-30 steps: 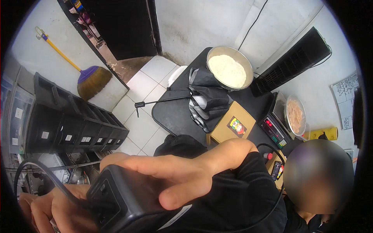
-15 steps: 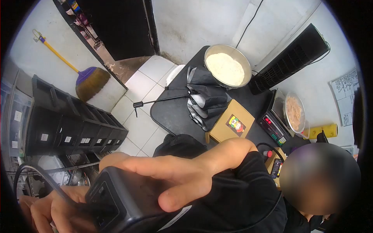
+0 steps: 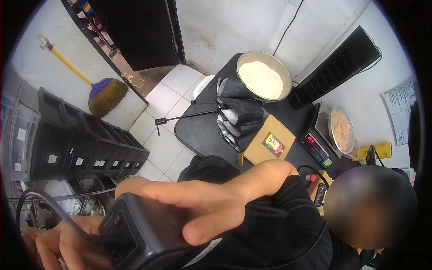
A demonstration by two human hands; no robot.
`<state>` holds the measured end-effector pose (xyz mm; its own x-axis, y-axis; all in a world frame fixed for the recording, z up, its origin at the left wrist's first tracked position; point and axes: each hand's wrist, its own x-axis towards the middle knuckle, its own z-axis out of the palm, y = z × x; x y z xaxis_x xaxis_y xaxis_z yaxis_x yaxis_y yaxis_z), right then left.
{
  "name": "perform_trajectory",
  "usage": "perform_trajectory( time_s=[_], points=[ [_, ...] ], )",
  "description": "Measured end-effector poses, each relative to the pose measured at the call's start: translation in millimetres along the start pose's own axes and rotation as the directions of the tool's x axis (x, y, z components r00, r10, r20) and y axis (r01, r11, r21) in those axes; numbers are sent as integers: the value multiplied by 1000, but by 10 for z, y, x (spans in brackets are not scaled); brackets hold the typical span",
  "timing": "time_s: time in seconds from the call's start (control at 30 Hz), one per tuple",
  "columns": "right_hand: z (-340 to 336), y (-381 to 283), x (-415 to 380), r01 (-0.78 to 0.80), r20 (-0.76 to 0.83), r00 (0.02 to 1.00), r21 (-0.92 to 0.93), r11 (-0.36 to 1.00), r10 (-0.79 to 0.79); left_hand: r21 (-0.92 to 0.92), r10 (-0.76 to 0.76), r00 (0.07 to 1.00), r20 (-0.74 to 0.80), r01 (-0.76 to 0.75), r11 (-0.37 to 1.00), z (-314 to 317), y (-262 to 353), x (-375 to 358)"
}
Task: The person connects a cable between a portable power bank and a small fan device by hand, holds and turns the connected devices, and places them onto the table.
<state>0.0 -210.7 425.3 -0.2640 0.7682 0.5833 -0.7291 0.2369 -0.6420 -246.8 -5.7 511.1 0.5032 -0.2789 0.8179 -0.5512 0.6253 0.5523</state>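
A black boxy device [image 3: 155, 225] with a port and a cable [image 3: 49, 202] fills the lower left, very near the camera. My right hand [image 3: 211, 202] wraps round it, thumb on the near side and fingers along the far edge. Its forearm comes out of a black sleeve [image 3: 290, 193]. At the bottom left, my left hand [image 3: 72, 240] sits beside the device with curled fingers; the device and cable partly cover it, and what it holds is hidden. A blurred head [image 3: 371, 207] above a black shirt shows at the lower right.
On the black table [image 3: 193, 130] are a metal bowl of pale powder [image 3: 261, 78], a folded black-and-silver umbrella [image 3: 234, 114], a cardboard box [image 3: 270, 139], and a scale [image 3: 317, 148] beside a bowl of pinkish food [image 3: 342, 130]. Black drawers [image 3: 90, 144] line the left; a broom [image 3: 105, 94] hangs beyond.
Both hands and the device stay almost still. Beside the blurred head, a dark item with a cord has shifted slightly and shows more clearly.
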Motion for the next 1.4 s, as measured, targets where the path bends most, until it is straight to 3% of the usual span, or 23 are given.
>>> perform_trajectory(
  time_s=[0.03, 0.07, 0.13, 0.23, 0.33, 0.43, 0.63, 0.67, 0.73, 0.77, 0.8, 0.83, 0.87, 0.93, 0.97, 1.03, 1.13, 1.17, 1.23, 1.27, 1.33, 1.37, 1.4],
  points=[
    [8, -5, -2, -9, -3, 1000, 12, 1000, 9, -33, -15, 999, 29, 16, 999, -29, -118, 97],
    [16, -10, -4, -19, -7, 1000, 24, 1000, 19, -18, 239, 971, 26, -239, 971, -37, -288, 190],
    [30, -11, -3, -20, -12, 1000, 39, 999, 21, -3, 478, 878, 27, -478, 878, -23, -321, 198],
    [50, -10, 2, -21, -25, 999, 84, 996, 23, 77, 430, 903, 17, -430, 900, 49, -208, 103],
    [46, 7, 8, 66, -13, 998, 29, 997, -65, 23, 570, 821, -22, -570, 822, 35, -307, 94],
    [48, 22, 5, 82, -19, 996, 25, 996, -82, 10, 620, 780, 83, -623, 782, -41, -347, 178],
    [58, -16, -1, 48, -16, 999, 47, 998, -47, 22, 347, 938, 17, -348, 937, -24, -244, 100],
    [50, -15, 6, 48, -16, 999, 46, 998, -47, -38, 474, 880, 28, -473, 880, -16, -279, 90],
    [33, -6, 23, 49, -9, 999, -15, 999, -49, -99, 592, 805, 30, -587, 803, 17, -205, 7],
    [38, -5, 27, 49, -8, 999, -15, 999, -49, -164, 342, 939, 19, -335, 928, 25, -68, -77],
    [50, -3, 30, 57, -8, 998, 14, 998, -57, -194, 205, 978, 22, -197, 961, 43, 48, -164],
    [56, 0, 31, 64, -9, 998, 43, 997, -64, -228, 65, 998, 25, -57, 972, 40, 93, -147],
    [51, 5, 33, 64, -9, 998, 43, 997, -64, -118, -134, 991, 9, 134, 984, 62, 165, -103],
    [34, 13, 41, 96, -7, 995, -44, 994, -97, -13, -325, 945, -29, 325, 946, 33, 131, -65],
    [33, 13, 44, 97, -7, 995, -43, 994, -97, 44, 20, 997, 77, -24, 999, -34, -49, 15],
    [31, 16, 45, 101, -4, 995, -49, 994, -101, 59, 356, 914, 196, -373, 926, -34, -145, 37],
    [25, 18, 42, 100, 2, 995, -53, 994, -100, 108, 512, 857, 48, -514, 851, 45, -114, -10],
    [27, 20, 39, 100, 2, 995, -53, 994, -100, 10, 324, 946, 21, -324, 946, 24, -81, 12],
    [33, 24, 32, 96, -4, 995, -28, 995, -96, -92, 119, 993, 16, -117, 989, 25, 75, -49],
    [33, 19, 30, 97, -4, 995, -28, 995, -97, -140, -128, 992, -4, 126, 982, 43, 190, -99],
    [34, 8, 27, 73, 0, 997, 15, 997, -73, -191, -368, 930, -12, 359, 913, 84, 220, -209],
    [32, 10, 22, 73, 0, 997, 15, 997, -73, -56, 219, 976, 7, -218, 974, 102, 17, -160],
    [29, 15, 17, 76, -3, 997, 11, 997, -76, 10, 492, 869, 56, -493, 870, 98, -13, -144]
  ],
)
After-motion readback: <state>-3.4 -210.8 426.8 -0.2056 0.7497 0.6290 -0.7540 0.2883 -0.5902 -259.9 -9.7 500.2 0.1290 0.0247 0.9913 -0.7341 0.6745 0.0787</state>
